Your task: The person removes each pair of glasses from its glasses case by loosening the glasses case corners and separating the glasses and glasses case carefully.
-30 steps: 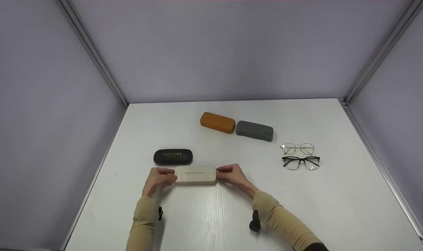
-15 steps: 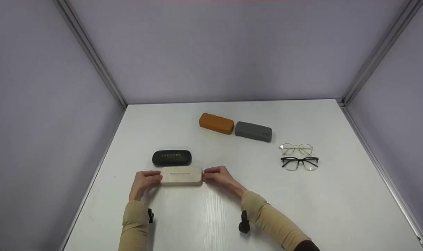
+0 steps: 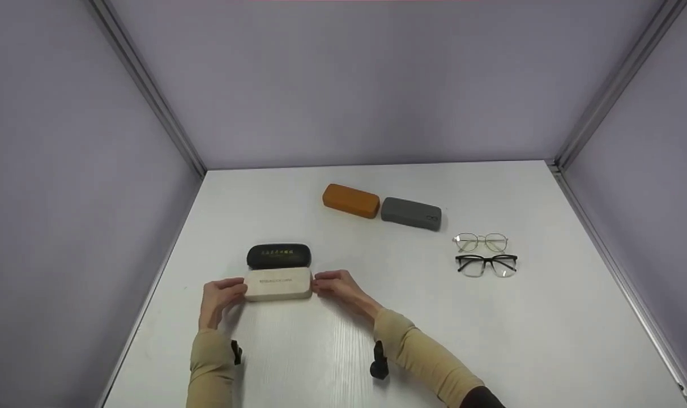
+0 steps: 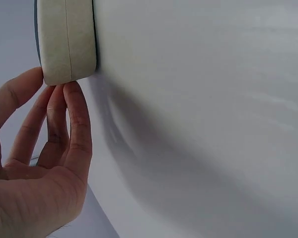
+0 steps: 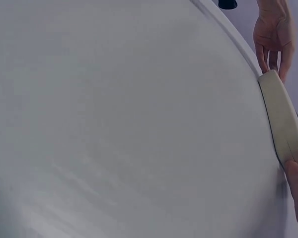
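A cream glasses case (image 3: 278,288) with lettering on its lid lies closed on the table, just in front of a black glasses case (image 3: 278,258) with gold characters. At its left end, my left hand (image 3: 218,297) holds it by the fingertips. My right hand (image 3: 346,290) grips the opposite end. In the left wrist view, the thumb sits at the case's upper edge while the other fingertips touch its end (image 4: 69,44). The right wrist view catches both hands at the two ends of the case, the right one partly cut off.
An orange case (image 3: 351,200) and a grey case (image 3: 411,213) lie at the back of the white table. Thin-framed glasses (image 3: 466,242) and black-rimmed glasses (image 3: 486,264) rest at the right. Pale panels (image 3: 377,85) enclose the back and sides.
Both hands have slid the cream case leftward, so that it now lies directly in front of the black one. The other cases and the glasses keep their places.
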Demonstrator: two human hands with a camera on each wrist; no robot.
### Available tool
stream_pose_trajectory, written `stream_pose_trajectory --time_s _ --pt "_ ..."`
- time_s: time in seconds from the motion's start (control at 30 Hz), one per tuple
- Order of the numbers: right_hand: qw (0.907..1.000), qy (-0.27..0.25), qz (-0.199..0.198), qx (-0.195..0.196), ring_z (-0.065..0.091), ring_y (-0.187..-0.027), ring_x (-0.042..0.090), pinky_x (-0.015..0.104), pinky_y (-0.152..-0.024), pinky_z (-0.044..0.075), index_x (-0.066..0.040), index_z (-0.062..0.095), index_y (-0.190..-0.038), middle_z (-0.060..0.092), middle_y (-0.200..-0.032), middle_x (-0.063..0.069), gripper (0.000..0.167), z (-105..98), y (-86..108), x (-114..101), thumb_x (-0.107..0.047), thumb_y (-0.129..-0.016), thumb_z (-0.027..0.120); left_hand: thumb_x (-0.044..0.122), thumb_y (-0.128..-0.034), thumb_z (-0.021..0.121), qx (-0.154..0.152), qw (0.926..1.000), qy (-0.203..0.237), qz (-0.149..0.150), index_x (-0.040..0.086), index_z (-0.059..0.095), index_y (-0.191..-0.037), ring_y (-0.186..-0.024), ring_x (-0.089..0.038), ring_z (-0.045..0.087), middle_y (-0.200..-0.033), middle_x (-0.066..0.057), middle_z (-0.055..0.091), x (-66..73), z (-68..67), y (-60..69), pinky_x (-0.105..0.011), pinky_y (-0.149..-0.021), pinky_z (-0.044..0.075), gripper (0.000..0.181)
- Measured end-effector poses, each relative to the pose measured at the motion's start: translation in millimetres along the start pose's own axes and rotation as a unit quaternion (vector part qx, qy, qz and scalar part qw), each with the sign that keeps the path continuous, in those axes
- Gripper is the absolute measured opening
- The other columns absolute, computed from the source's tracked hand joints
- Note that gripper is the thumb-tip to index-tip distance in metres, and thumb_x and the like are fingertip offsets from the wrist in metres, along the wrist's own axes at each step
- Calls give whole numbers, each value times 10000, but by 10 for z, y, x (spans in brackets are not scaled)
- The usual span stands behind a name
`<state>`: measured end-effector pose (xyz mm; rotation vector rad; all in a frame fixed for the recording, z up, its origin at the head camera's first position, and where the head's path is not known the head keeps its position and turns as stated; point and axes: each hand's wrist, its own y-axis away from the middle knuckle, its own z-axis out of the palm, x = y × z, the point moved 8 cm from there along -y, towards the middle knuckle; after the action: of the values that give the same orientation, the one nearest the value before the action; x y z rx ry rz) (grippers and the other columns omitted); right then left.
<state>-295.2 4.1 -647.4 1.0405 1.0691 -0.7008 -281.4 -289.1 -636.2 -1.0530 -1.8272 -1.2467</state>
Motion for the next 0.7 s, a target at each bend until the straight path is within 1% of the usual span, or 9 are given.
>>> stream_pose_trajectory --time_s 0.17,0.33,0.4,0.47,0.53,0.6,0.7 --pt "9999 133 -14 -6 701 -1068 161 302 -963 549 76 601 -1321 703 -1240 204 426 46 -21 -7 -123 -945 638 117 -924 681 156 9998 31 130 -114 622 -1272 -925 -130 696 -1253 -267 672 1 -29 12 -408 -989 538 422" --pt "9998 205 20 45 693 -1084 151 287 -963 544 58 613 -1318 707 -1248 174 428 43 -28 2 -143 -942 650 116 -927 665 231 9997 83 87 -107 616 -1282 -907 -119 693 -1287 -281 646 -12 -20 11 -370 -956 552 422" --pt "9997 225 4 35 693 -1079 144 291 -964 545 62 614 -1315 705 -1253 179 421 41 -26 7 -138 -946 648 115 -931 656 256 9996 106 68 -104 610 -1292 -933 -134 689 -1306 -287 631 -9 -11 23 -363 -961 547 425" --pt "9997 253 -49 11 692 -1064 141 296 -962 547 77 610 -1313 697 -1256 202 414 39 -24 11 -120 -951 639 121 -931 650 325 9994 78 56 -98 602 -1304 -981 -178 684 -1323 -290 616 1 -6 35 -373 -981 532 435" --pt "9997 246 -96 12 692 -1066 150 304 -968 547 100 590 -1325 682 -1271 229 424 24 -17 12 -107 -957 627 126 -928 632 467 9989 7 82 -88 594 -1320 -1059 -245 663 -1336 -291 602 26 -8 47 -408 -1015 505 448" --pt "9997 214 -119 40 690 -1085 173 316 -975 545 119 565 -1340 663 -1289 254 440 -8 -3 12 -103 -963 614 127 -916 611 674 9976 -80 134 -70 589 -1335 -1133 -307 623 -1344 -283 594 69 -11 53 -456 -1044 468 463" --pt "9996 204 -144 130 686 -1128 218 332 -990 539 128 544 -1355 646 -1307 270 462 -93 31 14 -117 -969 610 125 -924 577 1035 9940 -133 334 -61 587 -1343 -1197 -367 581 -1339 -287 596 172 6 54 -496 -1058 444 459"
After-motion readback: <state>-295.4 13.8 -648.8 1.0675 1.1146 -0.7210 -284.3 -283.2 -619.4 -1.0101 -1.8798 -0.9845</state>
